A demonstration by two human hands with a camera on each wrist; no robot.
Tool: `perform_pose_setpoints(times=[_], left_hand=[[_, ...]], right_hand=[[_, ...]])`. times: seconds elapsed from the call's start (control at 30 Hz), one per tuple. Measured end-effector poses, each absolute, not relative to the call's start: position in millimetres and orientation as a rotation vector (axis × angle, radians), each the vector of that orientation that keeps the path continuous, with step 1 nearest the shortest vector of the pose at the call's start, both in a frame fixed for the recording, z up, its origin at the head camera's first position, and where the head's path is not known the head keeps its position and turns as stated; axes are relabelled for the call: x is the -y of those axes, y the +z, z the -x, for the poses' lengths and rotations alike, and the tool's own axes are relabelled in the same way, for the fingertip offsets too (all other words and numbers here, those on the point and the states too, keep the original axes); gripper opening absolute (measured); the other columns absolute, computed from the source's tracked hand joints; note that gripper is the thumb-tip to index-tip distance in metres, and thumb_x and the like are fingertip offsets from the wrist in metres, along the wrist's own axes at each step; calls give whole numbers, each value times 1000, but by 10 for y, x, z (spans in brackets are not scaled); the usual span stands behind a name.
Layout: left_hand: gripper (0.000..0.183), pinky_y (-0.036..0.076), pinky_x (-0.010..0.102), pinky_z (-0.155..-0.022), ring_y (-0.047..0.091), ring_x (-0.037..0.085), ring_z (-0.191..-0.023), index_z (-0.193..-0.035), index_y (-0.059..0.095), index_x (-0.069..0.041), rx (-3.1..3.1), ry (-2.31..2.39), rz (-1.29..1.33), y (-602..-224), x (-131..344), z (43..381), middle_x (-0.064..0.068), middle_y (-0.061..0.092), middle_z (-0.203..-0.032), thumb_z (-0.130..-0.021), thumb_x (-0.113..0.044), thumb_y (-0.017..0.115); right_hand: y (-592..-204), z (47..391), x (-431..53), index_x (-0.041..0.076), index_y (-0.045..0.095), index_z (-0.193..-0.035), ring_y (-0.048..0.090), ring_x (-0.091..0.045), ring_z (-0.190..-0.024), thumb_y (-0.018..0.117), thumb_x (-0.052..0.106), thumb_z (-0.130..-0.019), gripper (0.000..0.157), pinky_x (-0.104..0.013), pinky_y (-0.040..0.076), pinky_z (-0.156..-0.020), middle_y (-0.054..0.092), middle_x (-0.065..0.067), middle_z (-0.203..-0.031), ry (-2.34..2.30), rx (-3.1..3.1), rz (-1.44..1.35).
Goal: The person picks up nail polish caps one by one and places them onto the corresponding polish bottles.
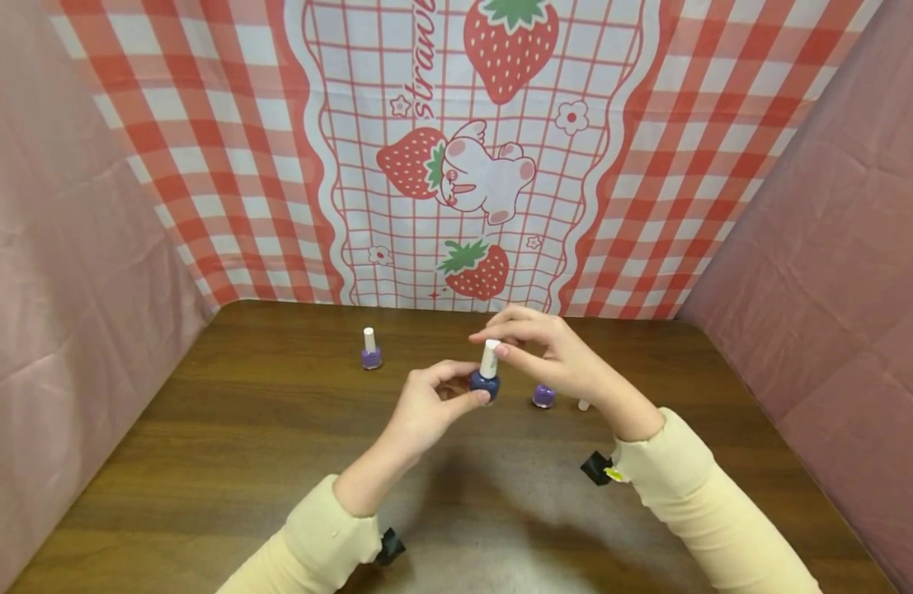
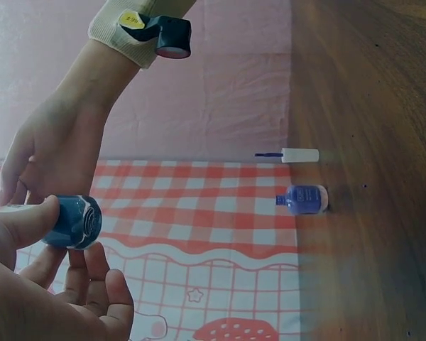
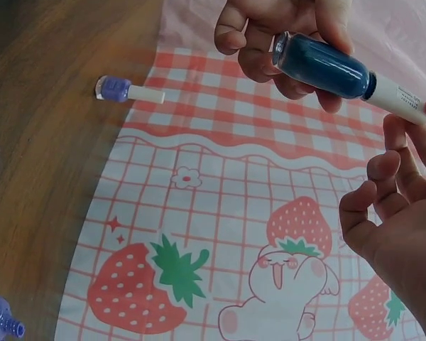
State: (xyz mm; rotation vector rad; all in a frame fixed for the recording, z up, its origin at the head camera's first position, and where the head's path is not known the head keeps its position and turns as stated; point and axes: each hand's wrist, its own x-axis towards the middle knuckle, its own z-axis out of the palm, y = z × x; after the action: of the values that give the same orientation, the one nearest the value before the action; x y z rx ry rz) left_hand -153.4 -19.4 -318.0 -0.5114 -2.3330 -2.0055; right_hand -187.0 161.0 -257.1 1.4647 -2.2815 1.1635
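A dark blue nail polish bottle is held upright above the table, its white cap in place on top. My left hand grips the glass part between thumb and fingers. At the cap, my right hand pinches with thumb and index finger, as the right wrist view also shows on the white cap. Beyond the right hand stands an uncapped purple nail polish bottle. Its neck is bare in the left wrist view, and a white cap with a brush stands beside it, brush pointing up.
A second purple nail polish bottle, with its white cap on, stands toward the back left of the wooden table. A checked strawberry cloth hangs behind the table. Pink cloth hangs along both sides.
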Motion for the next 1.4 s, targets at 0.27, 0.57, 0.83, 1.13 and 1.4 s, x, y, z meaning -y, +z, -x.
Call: perform_pose_setpoints(times=[0.27, 0.57, 0.83, 1.13, 1.4], left_hand=[[27, 47, 28, -66, 56, 19, -78, -102, 65, -3, 2331, -1997, 525, -3174, 190, 1534, 10, 65, -90, -76, -9, 69], [27, 47, 25, -64, 56, 19, -76, -101, 66, -3, 2315, -1999, 533, -3177, 192, 1537, 10, 65, -90, -75, -9, 70], [27, 48, 30, -65, 56, 18, -76, -100, 66, -4, 2303, -1999, 532, -3177, 192, 1546, 9, 65, -91, -74, -8, 71], [27, 50, 34, -67, 58, 21, -76, -99, 66, -3, 2288, -1998, 525, -3167, 184, 1534, 11, 66, -90, -73, -7, 72], [27, 50, 36, -68, 59, 22, -76, -99, 66, -1, 2299, -1946, 517, -3132, 178, 1498, 13, 66, -89, -73, -7, 71]], right_hand=[[-2575, 1877, -1614, 1, 64, -96, 51, -13, -83, 57, -10, -80, 21, -24, 44, -67, 59, -11, -93, 1177, 2269, -1450], [-2581, 1892, -1607, 3, 66, -89, 49, -11, -73, 61, -10, -76, 19, -26, 42, -58, 61, -6, -87, 1194, 2240, -1408], [-2585, 1897, -1590, 6, 66, -83, 48, -8, -67, 67, -7, -72, 18, -23, 42, -58, 62, -3, -80, 1177, 2227, -1332], [-2584, 1889, -1565, 6, 63, -76, 49, -10, -65, 73, -2, -69, 14, -27, 43, -56, 60, -3, -76, 1192, 2251, -1230], [-2578, 1861, -1525, 7, 59, -71, 49, -18, -61, 75, 2, -66, 18, -20, 41, -55, 58, -3, -72, 1174, 2273, -1144]])
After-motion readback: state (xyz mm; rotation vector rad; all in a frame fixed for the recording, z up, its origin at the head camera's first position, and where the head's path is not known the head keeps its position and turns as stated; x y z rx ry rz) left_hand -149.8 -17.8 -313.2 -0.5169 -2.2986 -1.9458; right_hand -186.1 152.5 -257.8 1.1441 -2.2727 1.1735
